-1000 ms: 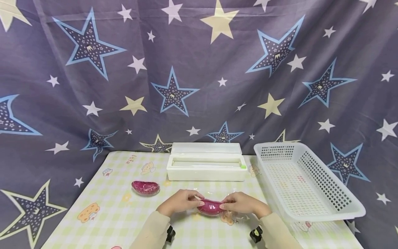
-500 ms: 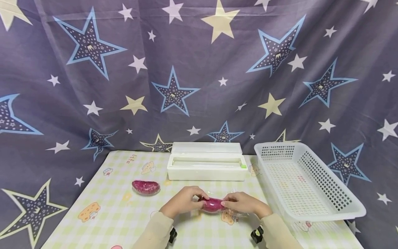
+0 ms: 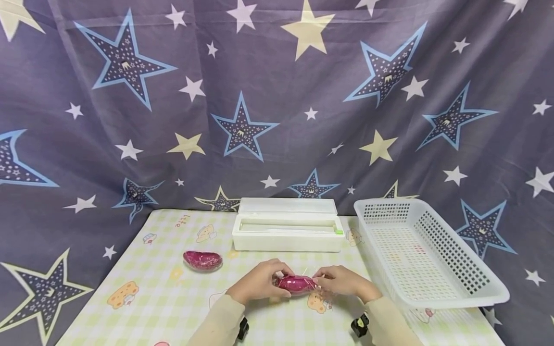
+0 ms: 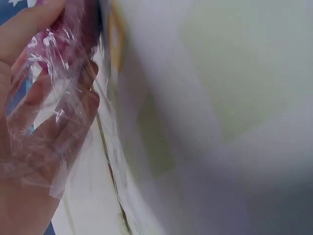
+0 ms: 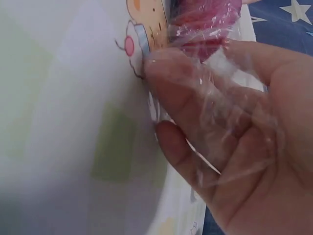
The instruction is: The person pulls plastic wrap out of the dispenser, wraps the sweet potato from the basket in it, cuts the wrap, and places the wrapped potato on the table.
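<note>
A curved purple sweet potato lies low over the table, partly wrapped in clear cling film. My left hand grips its left end, thumb in front and fingers behind. In the left wrist view, loose film drapes over that hand's palm and fingers. At the other end, my right hand pinches the cling film, fingertips close against the sweet potato. Crumpled film also hangs across this hand in the right wrist view. A second sweet potato, with a glossy film over it, rests farther left.
Behind the hands stands a white cling film box with its lid raised. A white perforated plastic basket sits on the right, overhanging the table edge. The tablecloth is green checked, and a star-patterned curtain hangs behind.
My left hand has moved slightly right and changed its hold, its fingers now farther around the sweet potato's end. The right hand has shifted a little right, and the loose film looks more gathered.
</note>
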{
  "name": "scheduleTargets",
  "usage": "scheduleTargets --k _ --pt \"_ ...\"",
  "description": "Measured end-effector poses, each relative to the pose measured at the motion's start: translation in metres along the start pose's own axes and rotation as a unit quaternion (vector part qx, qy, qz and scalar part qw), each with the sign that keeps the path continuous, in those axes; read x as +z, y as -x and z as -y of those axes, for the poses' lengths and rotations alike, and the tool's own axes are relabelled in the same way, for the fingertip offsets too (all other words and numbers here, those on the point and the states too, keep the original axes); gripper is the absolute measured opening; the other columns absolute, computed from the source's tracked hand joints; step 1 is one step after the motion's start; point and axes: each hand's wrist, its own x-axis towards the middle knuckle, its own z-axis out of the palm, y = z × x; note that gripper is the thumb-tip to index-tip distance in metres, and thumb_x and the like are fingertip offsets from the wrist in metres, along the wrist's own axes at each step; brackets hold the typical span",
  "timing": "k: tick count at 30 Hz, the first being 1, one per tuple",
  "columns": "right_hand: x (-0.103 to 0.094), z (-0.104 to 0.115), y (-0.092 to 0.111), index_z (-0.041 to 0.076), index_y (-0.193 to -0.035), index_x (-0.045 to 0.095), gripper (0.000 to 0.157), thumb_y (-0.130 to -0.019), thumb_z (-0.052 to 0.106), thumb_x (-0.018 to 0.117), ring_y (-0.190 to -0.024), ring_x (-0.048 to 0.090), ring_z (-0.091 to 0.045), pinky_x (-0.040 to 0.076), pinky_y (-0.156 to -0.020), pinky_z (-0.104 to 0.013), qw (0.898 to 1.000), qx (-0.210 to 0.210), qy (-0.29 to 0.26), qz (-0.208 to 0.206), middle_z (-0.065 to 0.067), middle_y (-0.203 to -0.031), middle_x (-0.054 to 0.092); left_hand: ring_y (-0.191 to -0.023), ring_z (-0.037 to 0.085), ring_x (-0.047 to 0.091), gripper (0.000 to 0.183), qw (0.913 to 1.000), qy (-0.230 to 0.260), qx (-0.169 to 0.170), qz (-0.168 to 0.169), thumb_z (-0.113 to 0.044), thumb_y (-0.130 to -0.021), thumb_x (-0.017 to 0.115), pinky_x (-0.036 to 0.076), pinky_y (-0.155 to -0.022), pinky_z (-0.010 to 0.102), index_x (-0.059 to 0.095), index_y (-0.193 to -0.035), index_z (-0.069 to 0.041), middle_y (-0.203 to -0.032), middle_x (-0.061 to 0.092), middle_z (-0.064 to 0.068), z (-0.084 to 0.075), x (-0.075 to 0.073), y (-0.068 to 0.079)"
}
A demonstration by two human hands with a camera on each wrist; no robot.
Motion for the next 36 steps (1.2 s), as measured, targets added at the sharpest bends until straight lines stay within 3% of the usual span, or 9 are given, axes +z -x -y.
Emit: scheduleTargets --k 6,11,15,20,27,36 --pt "-0.004 -0.002 0.002 0.011 -0.111 0.072 0.024 -0.103 0.026 0.056 -0.070 0.058 -0.011 0.049 -0.064 -0.029 1.000 -0.011 0.006 -0.006 0.005 -0.082 0.065 -0.098 0.007 0.060 0.041 0.9990 0.028 -0.033 0.009 -0.035 -0.079 0.086 0.052 -0.086 0.027 0.072 -0.115 -0.024 -0.108 0.065 -0.011 0.002 -0.003 -0.001" --pt "-0.005 -0.002 -0.001 0.007 -0.113 0.070 0.022 -0.102 0.020 0.057 -0.074 0.058 -0.011 0.050 -0.065 -0.028 0.998 -0.034 0.027 -0.041 0.003 -0.087 0.065 -0.098 0.008 0.061 0.040 0.9965 0.041 -0.069 0.023 -0.035 -0.081 0.085 0.051 -0.088 0.031 0.072 -0.117 -0.025 -0.107 0.065 -0.013 0.000 -0.007 -0.004" --pt "-0.003 0.002 -0.005 0.005 -0.112 0.071 0.020 -0.101 0.016 0.059 -0.086 0.064 -0.015 0.055 -0.078 -0.035 0.992 -0.057 0.065 -0.095 0.001 -0.097 0.069 -0.096 0.008 0.061 0.038 0.9943 0.053 -0.086 0.033 -0.035 -0.083 0.083 0.051 -0.086 0.031 0.071 -0.118 -0.023 -0.105 0.066 -0.012 0.000 -0.009 -0.006" --pt "0.003 0.012 -0.009 0.009 -0.112 0.072 0.018 -0.098 0.015 0.064 -0.102 0.066 -0.020 0.053 -0.092 -0.044 0.978 -0.089 0.111 -0.151 0.000 -0.109 0.071 -0.090 0.010 0.062 0.035 0.9925 0.067 -0.095 0.036 -0.033 -0.085 0.081 0.052 -0.081 0.032 0.072 -0.117 -0.021 -0.102 0.067 -0.009 0.001 -0.012 -0.009" --pt "0.019 0.021 -0.014 0.011 -0.114 0.071 0.024 -0.093 0.024 0.073 -0.105 0.064 -0.016 0.053 -0.094 -0.041 0.968 -0.153 0.146 -0.137 0.002 -0.113 0.069 -0.088 0.010 0.062 0.032 0.9862 0.086 -0.134 0.045 -0.036 -0.085 0.080 0.052 -0.079 0.035 0.074 -0.115 -0.026 -0.104 0.069 -0.012 0.006 -0.013 -0.011" --pt "0.027 0.016 -0.014 0.015 -0.117 0.064 0.038 -0.084 0.021 0.083 -0.101 0.063 -0.013 0.054 -0.090 -0.036 0.976 -0.137 0.109 -0.129 0.005 -0.115 0.063 -0.092 0.011 0.065 0.034 0.9860 0.081 -0.139 0.045 -0.041 -0.087 0.078 0.053 -0.082 0.037 0.071 -0.117 -0.025 -0.106 0.072 -0.008 0.011 -0.014 -0.012"
